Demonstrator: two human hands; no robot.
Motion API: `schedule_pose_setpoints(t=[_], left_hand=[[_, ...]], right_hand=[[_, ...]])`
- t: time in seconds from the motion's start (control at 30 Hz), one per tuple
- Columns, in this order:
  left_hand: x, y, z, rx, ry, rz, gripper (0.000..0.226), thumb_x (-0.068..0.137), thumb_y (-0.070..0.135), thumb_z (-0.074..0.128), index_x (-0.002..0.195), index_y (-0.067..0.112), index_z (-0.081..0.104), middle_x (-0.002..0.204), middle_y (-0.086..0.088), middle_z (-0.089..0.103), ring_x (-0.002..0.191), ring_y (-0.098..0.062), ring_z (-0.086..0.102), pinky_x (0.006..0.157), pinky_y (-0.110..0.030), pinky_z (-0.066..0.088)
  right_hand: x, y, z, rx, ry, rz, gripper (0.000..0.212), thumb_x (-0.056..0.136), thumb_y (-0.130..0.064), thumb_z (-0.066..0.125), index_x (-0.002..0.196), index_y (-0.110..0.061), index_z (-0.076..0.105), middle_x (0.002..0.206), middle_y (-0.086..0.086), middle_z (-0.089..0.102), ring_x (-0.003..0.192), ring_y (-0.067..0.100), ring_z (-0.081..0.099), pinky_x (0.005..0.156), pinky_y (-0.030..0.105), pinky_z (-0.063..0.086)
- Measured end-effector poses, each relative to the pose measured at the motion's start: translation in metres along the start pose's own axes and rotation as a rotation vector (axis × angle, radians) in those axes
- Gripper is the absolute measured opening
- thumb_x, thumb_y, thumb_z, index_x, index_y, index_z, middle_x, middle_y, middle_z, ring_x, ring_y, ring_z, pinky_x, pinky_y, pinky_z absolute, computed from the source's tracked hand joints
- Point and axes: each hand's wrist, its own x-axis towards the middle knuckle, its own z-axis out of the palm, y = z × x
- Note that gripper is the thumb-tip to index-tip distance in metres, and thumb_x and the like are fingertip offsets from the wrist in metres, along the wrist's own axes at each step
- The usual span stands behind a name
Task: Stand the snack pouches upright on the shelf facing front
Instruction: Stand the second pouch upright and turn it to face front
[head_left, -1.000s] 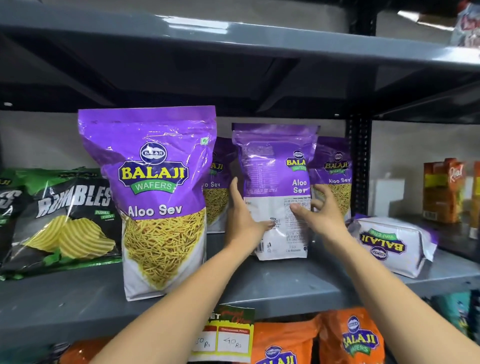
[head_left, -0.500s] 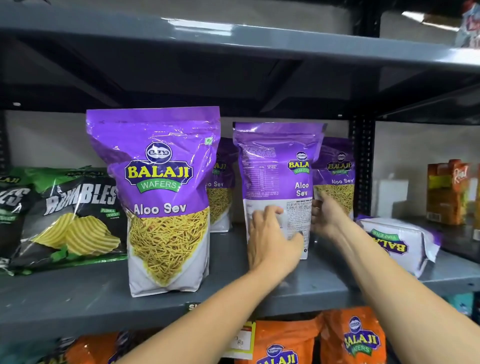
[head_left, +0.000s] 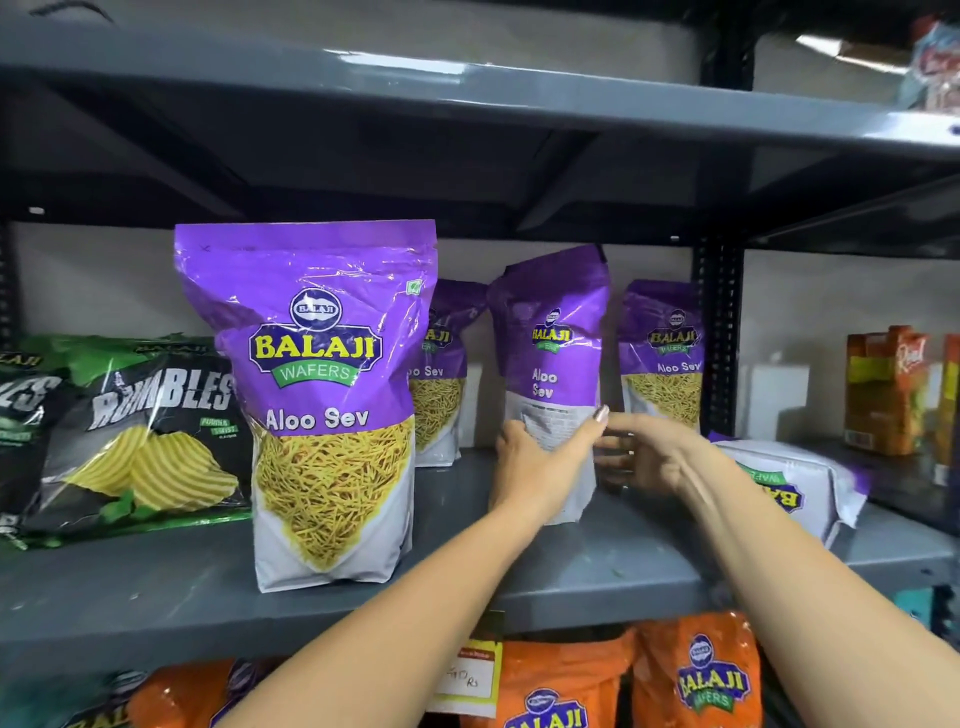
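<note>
A large purple Aloo Sev pouch (head_left: 322, 395) stands upright at the front of the grey shelf (head_left: 156, 587), label forward. Right of it, a second purple pouch (head_left: 550, 332) stands turned partly sideways, showing a narrow face. My left hand (head_left: 540, 462) wraps its lower white part. My right hand (head_left: 649, 457) is blurred, fingers apart, just off the pouch's right edge. Two more purple pouches (head_left: 441, 395) (head_left: 662, 364) stand at the back, facing front. Another pouch (head_left: 789, 478) lies flat on its side at the right.
Black-and-green Rumbles chip bags (head_left: 145, 431) lean at the left. A black upright post (head_left: 719, 338) stands behind the right pouch, with juice cartons (head_left: 883, 389) beyond it. The upper shelf (head_left: 467, 88) hangs close above. Orange pouches (head_left: 696, 680) and a price tag (head_left: 470, 675) sit below.
The middle pouch has turned from showing its wide printed face to a narrower side. My left hand moved onto its front; my right hand came off its right edge.
</note>
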Motion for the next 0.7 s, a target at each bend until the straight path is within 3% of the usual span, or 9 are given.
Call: schedule_pose_setpoints(t=[0.1,0.23,0.33,0.4,0.5,0.6,0.7], left_hand=[[0.006,0.004,-0.003,0.02,0.05,-0.02,0.104,0.046,0.085,0.062,0.118,0.012,0.047,0.126,-0.006,0.059,0.116,-0.026,0.059,0.098,-0.042,0.049],[0.016,0.001,-0.008,0.187,0.089,0.011,0.091,0.059,0.079,0.062,0.117,0.011,0.048,0.124,-0.01,0.063,0.114,-0.031,0.061,0.094,-0.042,0.051],[0.027,-0.005,-0.014,0.185,0.084,0.036,0.072,0.072,0.069,0.062,0.114,0.011,0.052,0.122,-0.01,0.065,0.113,-0.03,0.062,0.09,-0.037,0.048],[0.032,-0.011,-0.021,0.117,0.055,0.051,0.064,0.073,0.066,0.06,0.11,0.013,0.057,0.117,-0.008,0.068,0.11,-0.028,0.064,0.091,-0.036,0.048],[0.041,-0.018,-0.029,-0.098,-0.086,0.05,0.052,0.079,0.055,0.063,0.115,0.018,0.059,0.121,-0.003,0.069,0.111,-0.022,0.064,0.099,-0.033,0.046],[0.051,-0.023,-0.033,-0.24,-0.174,0.07,0.065,0.075,0.057,0.063,0.126,0.017,0.056,0.129,-0.005,0.065,0.118,-0.02,0.062,0.106,-0.037,0.045],[0.053,-0.023,-0.036,-0.349,-0.178,0.049,0.048,0.094,0.031,0.055,0.137,0.008,0.046,0.135,-0.009,0.059,0.119,-0.02,0.059,0.084,-0.018,0.049]], right_hand=[[0.001,0.002,0.002,-0.028,-0.077,-0.048,0.006,0.081,-0.025,0.066,0.086,-0.022,0.065,0.092,0.0,0.061,0.087,0.02,0.054,0.096,0.04,0.036],[0.002,0.005,0.005,-0.035,-0.142,-0.099,0.044,0.062,-0.028,0.077,0.102,-0.019,0.061,0.095,0.0,0.066,0.098,0.023,0.053,0.09,0.038,0.036],[0.002,0.005,0.005,-0.083,-0.131,-0.128,0.06,0.055,-0.035,0.081,0.107,-0.02,0.057,0.088,-0.001,0.068,0.088,0.022,0.057,0.078,0.035,0.04],[0.002,0.005,0.002,-0.11,-0.101,-0.115,0.053,0.057,-0.046,0.078,0.102,-0.026,0.059,0.08,-0.005,0.067,0.078,0.017,0.058,0.07,0.032,0.043],[0.004,0.007,-0.001,-0.103,-0.146,-0.082,0.045,0.063,-0.059,0.07,0.099,-0.036,0.059,0.071,-0.009,0.065,0.072,0.014,0.058,0.071,0.034,0.046],[0.005,0.009,0.004,-0.09,-0.206,-0.122,0.071,0.058,-0.05,0.077,0.124,-0.038,0.053,0.103,-0.005,0.067,0.09,0.019,0.062,0.077,0.036,0.048],[0.006,0.008,0.011,-0.08,-0.199,-0.159,0.099,0.05,-0.039,0.09,0.138,-0.031,0.046,0.136,0.002,0.06,0.122,0.025,0.058,0.1,0.042,0.041]])
